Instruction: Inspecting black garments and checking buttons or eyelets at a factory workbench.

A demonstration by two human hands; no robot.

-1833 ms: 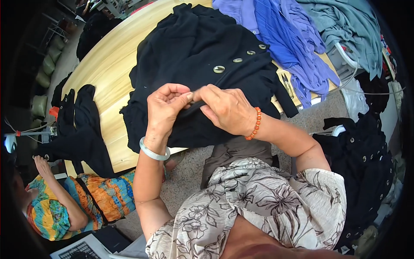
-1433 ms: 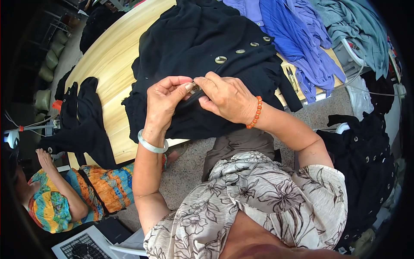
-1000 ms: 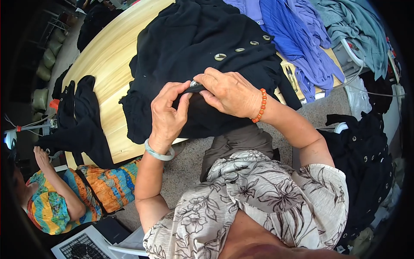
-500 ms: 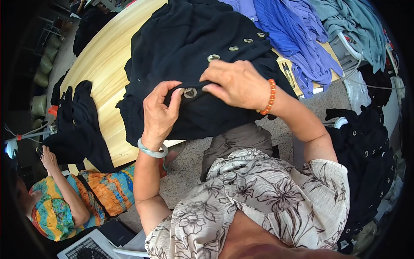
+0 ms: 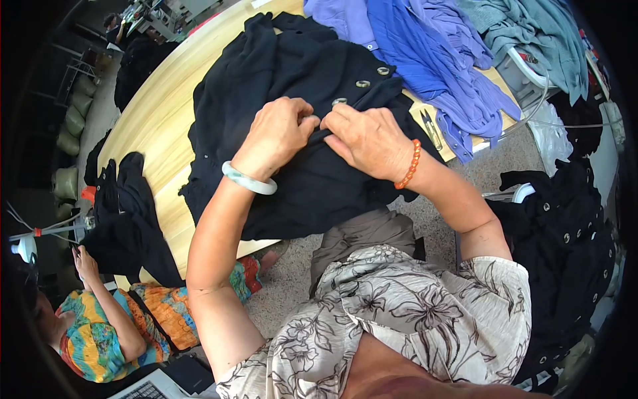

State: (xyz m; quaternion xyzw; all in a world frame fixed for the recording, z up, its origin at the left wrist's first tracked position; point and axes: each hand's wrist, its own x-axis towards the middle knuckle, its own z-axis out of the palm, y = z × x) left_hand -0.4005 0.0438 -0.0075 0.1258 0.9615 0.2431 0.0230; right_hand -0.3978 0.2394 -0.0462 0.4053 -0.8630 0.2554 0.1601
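A black garment with large ring-like buttons lies spread over the pale wooden table in front of me. Its button row runs from my hands toward the far right, and one button shows just beyond my right fingers. My left hand, wearing a pale bangle on its wrist, is closed on a fold of the black cloth. Close beside it, my right hand, with an orange bead bracelet, pinches the same edge. My fingers hide whatever lies between them.
Thread snips rest on the table at right, beside blue-violet garments. A teal cloth lies at far right. More buttoned black garments hang at my right. At left, a co-worker handles black cloth.
My left hand has moved up and right, closer to my right hand. The button that showed between them is now hidden. The black garment has shifted slightly left.
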